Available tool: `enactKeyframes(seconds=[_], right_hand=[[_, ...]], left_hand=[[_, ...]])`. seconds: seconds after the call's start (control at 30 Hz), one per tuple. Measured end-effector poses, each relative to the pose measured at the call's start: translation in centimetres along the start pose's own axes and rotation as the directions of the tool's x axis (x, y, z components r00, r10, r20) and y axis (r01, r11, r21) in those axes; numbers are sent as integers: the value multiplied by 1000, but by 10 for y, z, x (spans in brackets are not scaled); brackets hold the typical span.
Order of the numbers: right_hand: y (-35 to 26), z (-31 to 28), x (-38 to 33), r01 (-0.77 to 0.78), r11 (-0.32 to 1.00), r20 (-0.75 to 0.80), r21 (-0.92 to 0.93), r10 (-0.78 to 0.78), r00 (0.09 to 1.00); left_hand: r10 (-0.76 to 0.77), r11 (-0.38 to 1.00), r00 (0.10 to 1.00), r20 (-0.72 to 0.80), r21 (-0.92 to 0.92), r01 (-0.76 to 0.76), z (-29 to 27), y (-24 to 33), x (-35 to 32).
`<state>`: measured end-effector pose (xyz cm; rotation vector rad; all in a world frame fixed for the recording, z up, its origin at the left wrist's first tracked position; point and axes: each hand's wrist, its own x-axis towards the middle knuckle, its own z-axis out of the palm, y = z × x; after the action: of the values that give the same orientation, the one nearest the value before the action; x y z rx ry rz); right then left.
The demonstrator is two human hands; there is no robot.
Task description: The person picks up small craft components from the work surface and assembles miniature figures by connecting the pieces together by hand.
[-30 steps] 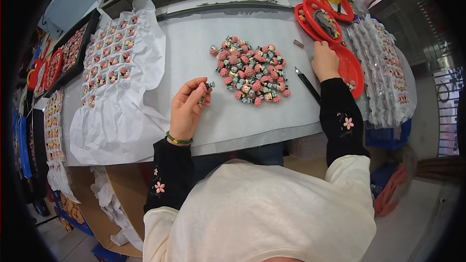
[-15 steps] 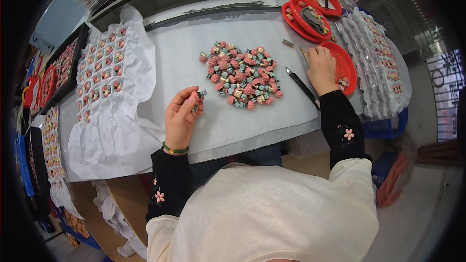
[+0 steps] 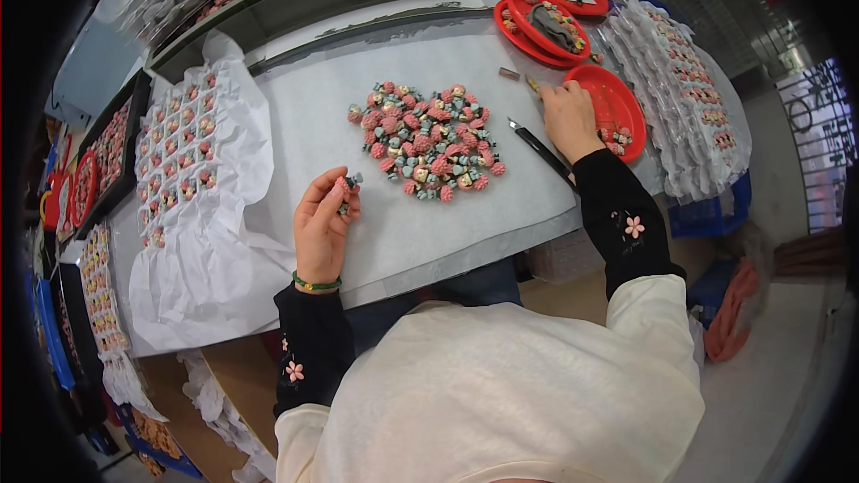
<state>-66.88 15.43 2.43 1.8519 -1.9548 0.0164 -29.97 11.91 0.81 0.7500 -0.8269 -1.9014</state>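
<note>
Pale sheeting point(image 3: 420, 250) spreads across the work area in the middle of the frame, with crumpled white paper point(image 3: 210, 241) to the left and a red plate point(image 3: 598, 79) at the right.

Step in hand: by all appearances, you are working on one figurine point(image 3: 344, 188) at a time, presenting it with the left hand point(image 3: 322, 225) while the right hand point(image 3: 570, 118) deals with a tool. Your left thumb and fingers are pinched on the figurine, left of center and clear of the loose pile point(image 3: 438, 164). Your right fingers are bent downward beside the red plate; a thin yellowish stick point(image 3: 532, 82) shows at their tips. Whether they grip it cannot be told.

Next move, as judged: secure the stick, then bring it to the figurine over open sheeting. Keep the left pinch light but steady. Watch the slim black tool point(image 3: 540, 148) near your right wrist; its pointed tip could catch a sleeve.

Appearance: the held figurine shows pink and gray-blue parts, mostly covered by your fingers. Those in the pile show textured pink portions, gray-blue parts and some cream areas, lying at mixed angles.
</note>
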Motion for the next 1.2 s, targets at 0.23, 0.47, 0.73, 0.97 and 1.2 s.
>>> enactKeyframes(seconds=[0.23, 0.47, 0.73, 0.97, 1.2], right_hand=[[-6, -51, 23, -101, 934, -244, 343, 192, 951], [-74, -90, 31, 196, 420, -355, 886, 343, 870], [-161, -100, 22, 52, 78, -45, 996, -92, 995], [-184, -87, 39, 260, 296, -285, 919, 44, 958], [-184, -83, 33, 223, 81, -222, 971, -21, 975]], left_hand=[[-47, 999, 995, 83, 17, 46, 4, 0, 6], [6, 997, 992, 124, 77, -15, 0, -1, 1], [-11, 986, 992, 125, 166, -10, -2, -2, 3], [32, 979, 989, 147, 195, -61, -2, -3, 0], [27, 988, 989, 144, 149, -49, -2, -4, 2]])
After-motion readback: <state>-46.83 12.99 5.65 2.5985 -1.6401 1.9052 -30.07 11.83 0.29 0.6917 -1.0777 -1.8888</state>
